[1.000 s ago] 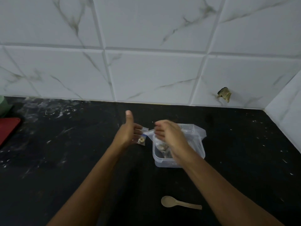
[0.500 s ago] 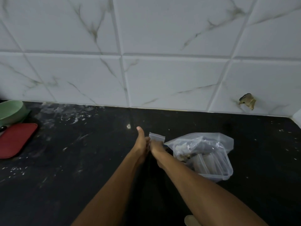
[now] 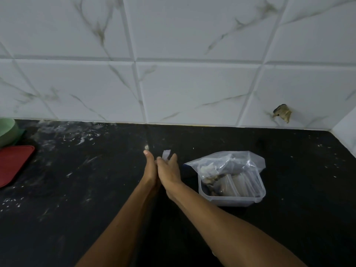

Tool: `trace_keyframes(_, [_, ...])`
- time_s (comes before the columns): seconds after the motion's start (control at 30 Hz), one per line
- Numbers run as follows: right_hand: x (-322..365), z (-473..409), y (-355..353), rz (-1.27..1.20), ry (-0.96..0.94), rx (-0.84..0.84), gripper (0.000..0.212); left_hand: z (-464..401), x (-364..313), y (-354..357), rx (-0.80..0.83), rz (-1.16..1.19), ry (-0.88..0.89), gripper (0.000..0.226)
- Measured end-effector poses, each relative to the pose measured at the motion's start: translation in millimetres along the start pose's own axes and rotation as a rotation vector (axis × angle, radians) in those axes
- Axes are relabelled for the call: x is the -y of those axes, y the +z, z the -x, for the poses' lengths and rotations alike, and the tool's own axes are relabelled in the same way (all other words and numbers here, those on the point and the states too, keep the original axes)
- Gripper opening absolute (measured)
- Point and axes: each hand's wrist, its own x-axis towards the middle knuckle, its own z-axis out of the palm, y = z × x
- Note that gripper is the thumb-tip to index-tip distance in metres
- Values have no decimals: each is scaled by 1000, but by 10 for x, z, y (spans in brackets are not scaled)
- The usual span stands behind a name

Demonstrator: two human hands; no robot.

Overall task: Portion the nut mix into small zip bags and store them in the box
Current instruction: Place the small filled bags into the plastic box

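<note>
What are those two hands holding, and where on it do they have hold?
A small zip bag, held between the left hand and the right hand. Only its top strip shows above the fingers; the exact place of the grip is hidden.

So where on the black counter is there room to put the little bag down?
The counter is bare between the red lid at the left edge and the hands, and also right of the plastic box toward the corner. It is crowded where the left hand and right hand meet, beside the box.
</note>
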Motion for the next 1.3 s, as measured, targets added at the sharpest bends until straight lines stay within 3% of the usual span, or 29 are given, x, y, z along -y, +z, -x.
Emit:
trace_keyframes(0.1, [99, 190, -101, -71, -28, 42, 59, 230, -58, 68, -114, -78, 216, 57])
trace_keyframes(0.17, [168, 277, -222, -84, -58, 35, 40, 346, -45, 177, -109, -212, 318, 62])
trace_keyframes(0.3, [357, 494, -737, -146, -25, 34, 38, 422, 26, 409, 78, -351, 416, 80])
trace_keyframes(0.43, [406, 562, -1455, -281, 72, 51, 34, 499, 26, 774, 191, -438, 370, 86])
trace_keyframes(0.53, [340, 501, -1745, -311, 132, 40, 59, 572, 40, 1038, 294, -482, 329, 91])
trace_keyframes(0.7, [29, 380, -1887, -443, 265, 72, 79, 463, 154, 1230, 302, -449, 84, 97])
trace_keyframes(0.9, [-101, 266, -1839, -366, 351, 116, 74, 431, 68, 1257, 236, -509, -130, 98])
trace_keyframes(1.1, [-163, 107, -1791, -446, 363, 142, 90, 491, -80, 1355, 233, -638, -94, 85])
trace_keyframes(1.3, [-157, 86, -1696, -409, 421, 163, 91, 373, 4, 1372, 174, -621, -128, 85])
